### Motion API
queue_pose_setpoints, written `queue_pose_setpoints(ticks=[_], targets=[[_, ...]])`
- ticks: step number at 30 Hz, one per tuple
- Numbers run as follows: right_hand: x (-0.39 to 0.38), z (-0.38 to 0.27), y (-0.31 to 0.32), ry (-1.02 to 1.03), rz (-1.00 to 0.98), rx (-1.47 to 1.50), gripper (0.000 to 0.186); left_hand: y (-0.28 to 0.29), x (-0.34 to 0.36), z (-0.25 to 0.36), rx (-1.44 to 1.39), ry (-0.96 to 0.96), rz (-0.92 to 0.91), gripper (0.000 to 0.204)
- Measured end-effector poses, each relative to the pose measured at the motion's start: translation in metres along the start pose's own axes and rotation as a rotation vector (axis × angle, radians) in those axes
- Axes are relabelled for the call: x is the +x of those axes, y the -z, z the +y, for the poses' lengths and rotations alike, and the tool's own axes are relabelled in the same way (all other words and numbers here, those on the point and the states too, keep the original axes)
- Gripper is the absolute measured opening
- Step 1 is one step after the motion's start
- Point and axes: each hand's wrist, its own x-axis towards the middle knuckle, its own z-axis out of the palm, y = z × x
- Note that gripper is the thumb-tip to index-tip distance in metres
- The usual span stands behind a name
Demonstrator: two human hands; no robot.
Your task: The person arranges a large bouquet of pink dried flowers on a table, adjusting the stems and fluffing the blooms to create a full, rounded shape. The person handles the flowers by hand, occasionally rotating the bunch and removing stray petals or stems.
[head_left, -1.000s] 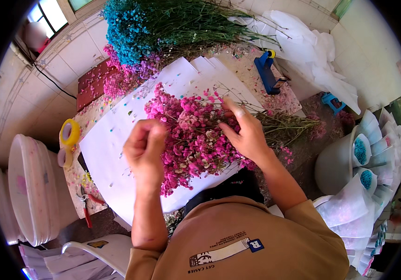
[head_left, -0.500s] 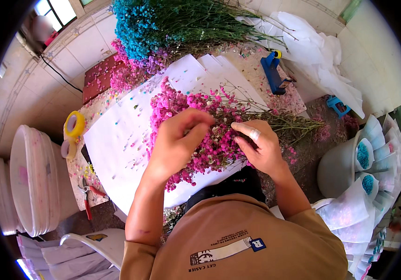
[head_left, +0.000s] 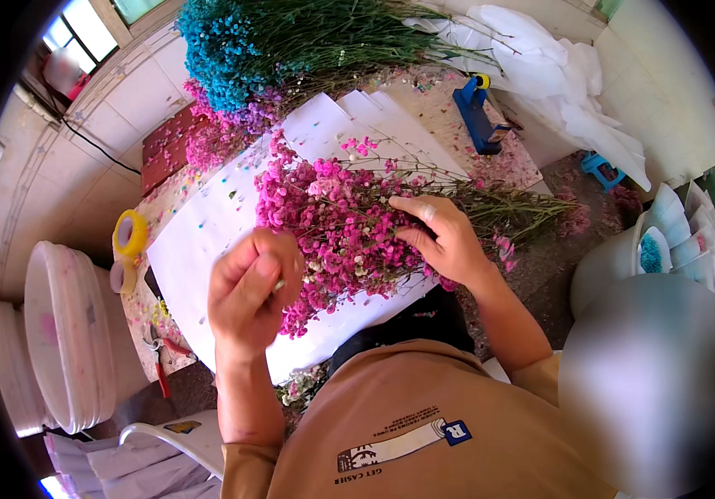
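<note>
A bunch of pink dried baby's breath (head_left: 332, 220) lies across white paper sheets (head_left: 199, 258), its bare stems (head_left: 524, 208) pointing right. My left hand (head_left: 253, 291) is raised over the left edge of the blooms. Its thumb presses on the curled fingers, with a small pale bit showing between them that is too small to name. My right hand (head_left: 445, 237) rests at the right side of the blooms. Its index finger and thumb are spread apart on the flowers, and a white band wraps one finger.
Blue baby's breath (head_left: 220, 54) lies at the back. Tape rolls (head_left: 130, 233) and red-handled pruning shears (head_left: 158, 358) lie at the left, a blue tape dispenser (head_left: 478, 116) at the back right. White buckets (head_left: 66, 333) stand left; a grey bucket (head_left: 603, 270) holds wrapped bouquets at right.
My left hand has moved left and toward me, off the middle of the blooms, and its fingers have closed. My right hand has shifted slightly left and up over the flowers.
</note>
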Motion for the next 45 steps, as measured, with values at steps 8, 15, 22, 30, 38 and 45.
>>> queue_pose_setpoints(ticks=[8, 15, 22, 30, 38, 45], targets=[[0.016, -0.002, -0.013, 0.034, -0.005, -0.045, 0.032, -0.044, -0.041, -0.082, 1.266, 0.024, -0.03, 0.025], [-0.016, 0.017, -0.019, -0.014, -0.012, -0.041, 0.033, -0.048, -0.041, -0.107, 1.387, 0.106, -0.106, 0.013], [-0.016, 0.014, -0.041, 0.114, 0.053, -0.143, 0.034, -0.037, -0.087, -0.072, 0.958, 0.198, 0.18, 0.007], [0.018, -0.043, -0.004, 0.109, -0.123, -0.245, 0.065, 0.022, -0.131, -0.04, 0.182, 0.272, 0.166, 0.005], [0.016, -0.073, -0.018, 0.236, -0.245, -0.179, 0.064, 0.027, -0.069, -0.032, 0.277, 0.27, 0.525, 0.016], [0.004, -0.074, -0.026, 0.227, -0.273, -0.191, 0.056, 0.029, -0.037, -0.034, 0.626, 0.341, 0.413, 0.021]])
